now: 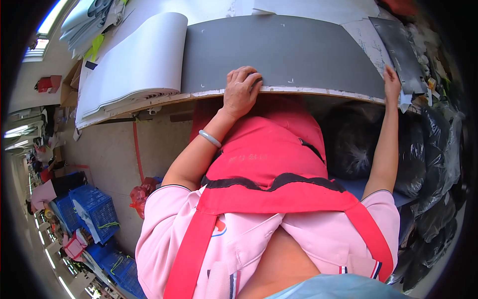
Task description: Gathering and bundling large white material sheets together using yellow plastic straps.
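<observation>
Along the far left I am getting only blurred, bent clutter, with the dark rim cutting it off. The white stack (142, 57) is blocking the left end of the grey sheet (294, 52), so I am not seeing whether it is running on beneath. The left hand (242, 90) is hiding most of a small dark object (257, 81); its kind is staying unclear to me.

Blue crates (94, 207) are standing on the floor at left. On the table (214, 93) the white stack is lying folded, and the grey sheet is lying flat just right of it. Beyond, black plastic bags (351, 147) are crowding the space below.

The left hand is curling its fingers around the dark object at the sheet's near edge. The right hand (392, 85) is bending its fingers by the sheet's right end; I cannot tell whether it is gripping.
</observation>
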The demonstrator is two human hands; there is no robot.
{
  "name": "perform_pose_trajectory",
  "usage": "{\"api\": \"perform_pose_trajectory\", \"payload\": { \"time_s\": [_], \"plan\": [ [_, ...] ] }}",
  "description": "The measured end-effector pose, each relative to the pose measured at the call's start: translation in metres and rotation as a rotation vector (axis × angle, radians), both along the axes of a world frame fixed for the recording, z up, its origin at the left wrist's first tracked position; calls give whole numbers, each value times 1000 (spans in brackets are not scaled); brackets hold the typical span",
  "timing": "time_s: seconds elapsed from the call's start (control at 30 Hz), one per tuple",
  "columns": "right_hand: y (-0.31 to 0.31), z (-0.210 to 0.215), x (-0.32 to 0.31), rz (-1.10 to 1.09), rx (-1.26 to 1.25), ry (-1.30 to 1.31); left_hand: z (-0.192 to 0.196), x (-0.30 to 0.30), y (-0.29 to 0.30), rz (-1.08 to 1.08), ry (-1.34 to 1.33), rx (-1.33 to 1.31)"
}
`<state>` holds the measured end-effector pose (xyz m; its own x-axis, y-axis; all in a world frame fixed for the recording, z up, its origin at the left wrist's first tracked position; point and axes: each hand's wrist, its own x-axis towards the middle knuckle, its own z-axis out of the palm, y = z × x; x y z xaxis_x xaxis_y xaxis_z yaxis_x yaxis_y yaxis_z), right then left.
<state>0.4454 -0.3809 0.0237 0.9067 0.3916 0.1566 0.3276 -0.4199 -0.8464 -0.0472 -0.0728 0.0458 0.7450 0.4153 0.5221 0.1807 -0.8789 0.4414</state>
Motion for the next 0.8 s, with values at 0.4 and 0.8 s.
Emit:
{"api": "perform_pose_trajectory", "payload": {
  "time_s": [0.4, 0.8],
  "plan": [
    [58, 33, 21, 145, -916, -186, -3, 1, 4, -11, -37, -74],
    [166, 234, -156, 328, 223, 444, 28, -2, -22, -308, -64, -385]
  ]
}}
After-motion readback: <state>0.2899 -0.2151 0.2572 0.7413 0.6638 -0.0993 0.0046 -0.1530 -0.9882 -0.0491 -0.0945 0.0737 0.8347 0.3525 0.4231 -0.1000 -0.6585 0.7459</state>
